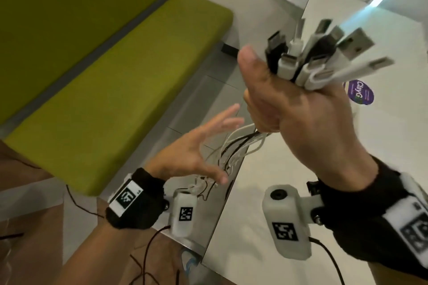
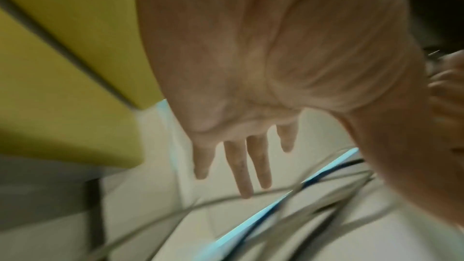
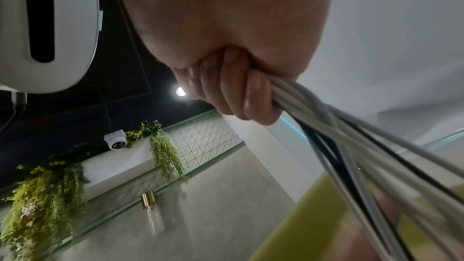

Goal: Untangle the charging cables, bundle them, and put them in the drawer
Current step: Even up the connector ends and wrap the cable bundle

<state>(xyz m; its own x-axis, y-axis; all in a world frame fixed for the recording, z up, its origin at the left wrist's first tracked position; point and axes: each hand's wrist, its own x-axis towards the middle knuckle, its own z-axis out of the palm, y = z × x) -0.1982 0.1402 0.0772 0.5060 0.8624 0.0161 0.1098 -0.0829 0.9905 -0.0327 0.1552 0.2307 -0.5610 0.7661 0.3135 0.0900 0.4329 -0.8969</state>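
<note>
Several charging cables (image 1: 319, 60), light, limp and likely to slip apart, stand gathered by their plug ends in the fisted right hand (image 1: 298, 113) above the white table (image 1: 266, 192), while the left hand (image 1: 194, 150), fingers spread and holding nothing, reaches toward their dangling tails, probably the best place to catch them for coiling.

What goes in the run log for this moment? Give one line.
right hand: grips cables, plugs up | left hand: open, fingers spread, beside hanging cords | drawer: not in view
</note>
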